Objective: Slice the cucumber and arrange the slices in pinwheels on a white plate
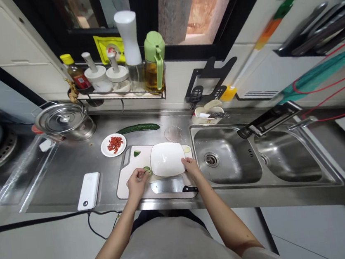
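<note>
White dish (167, 160) over the cutting board (129, 165) — my right hand (191, 167) has its right edge clamped between thumb and fingers. My left hand (137, 181) pinches a cucumber piece (146, 168) just beside the dish's left edge. Knife (169, 185) lies in front on the board; whole cucumber (139, 128) behind it — sink (232, 174) to the right.

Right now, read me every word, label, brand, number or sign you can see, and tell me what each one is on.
No text is readable.
Yellow packet: printed emblem, too blurred.
Yellow-capped bottle: red label, too small.
White rectangular device: round dark mark, unclear.
Sink-side caddy: front print, too small.
Knife: possible blade mark, too small.
</note>
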`<state>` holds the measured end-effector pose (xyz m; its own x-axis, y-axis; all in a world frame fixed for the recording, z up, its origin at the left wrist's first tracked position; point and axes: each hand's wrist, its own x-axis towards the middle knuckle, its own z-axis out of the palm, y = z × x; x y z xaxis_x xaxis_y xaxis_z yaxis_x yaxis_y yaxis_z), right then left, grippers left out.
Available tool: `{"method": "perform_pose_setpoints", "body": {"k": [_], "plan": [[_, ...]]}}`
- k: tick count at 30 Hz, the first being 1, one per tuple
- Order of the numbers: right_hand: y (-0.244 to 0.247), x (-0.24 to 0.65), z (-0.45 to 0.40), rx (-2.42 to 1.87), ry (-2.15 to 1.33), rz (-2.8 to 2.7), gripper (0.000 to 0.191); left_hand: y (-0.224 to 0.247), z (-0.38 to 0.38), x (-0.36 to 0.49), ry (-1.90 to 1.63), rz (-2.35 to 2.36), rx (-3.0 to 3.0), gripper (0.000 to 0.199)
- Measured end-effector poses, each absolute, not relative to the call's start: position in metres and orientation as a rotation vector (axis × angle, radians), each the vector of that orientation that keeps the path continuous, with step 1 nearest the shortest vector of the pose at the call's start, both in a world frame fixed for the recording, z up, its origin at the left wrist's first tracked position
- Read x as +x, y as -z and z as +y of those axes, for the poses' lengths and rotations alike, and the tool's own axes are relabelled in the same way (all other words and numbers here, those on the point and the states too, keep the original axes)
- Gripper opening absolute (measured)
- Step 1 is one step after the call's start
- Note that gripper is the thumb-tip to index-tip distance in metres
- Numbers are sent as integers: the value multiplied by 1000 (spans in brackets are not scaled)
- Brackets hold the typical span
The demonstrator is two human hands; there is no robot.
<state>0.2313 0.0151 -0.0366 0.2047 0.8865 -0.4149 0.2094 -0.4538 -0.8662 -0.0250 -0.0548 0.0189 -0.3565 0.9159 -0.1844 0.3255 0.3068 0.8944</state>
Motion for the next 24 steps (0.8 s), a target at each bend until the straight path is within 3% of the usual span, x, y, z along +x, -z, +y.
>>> {"method": "perform_pose_setpoints", "body": {"k": [9, 24], "plan": [[33, 232, 16, -2131, -988, -1373, 35, -19, -55, -27, -1054, 1848, 1096, 25], [-8, 222, 18, -2500, -739, -1867, 34, -36, -43, -22, -1204, 1601, 767, 41]]}}
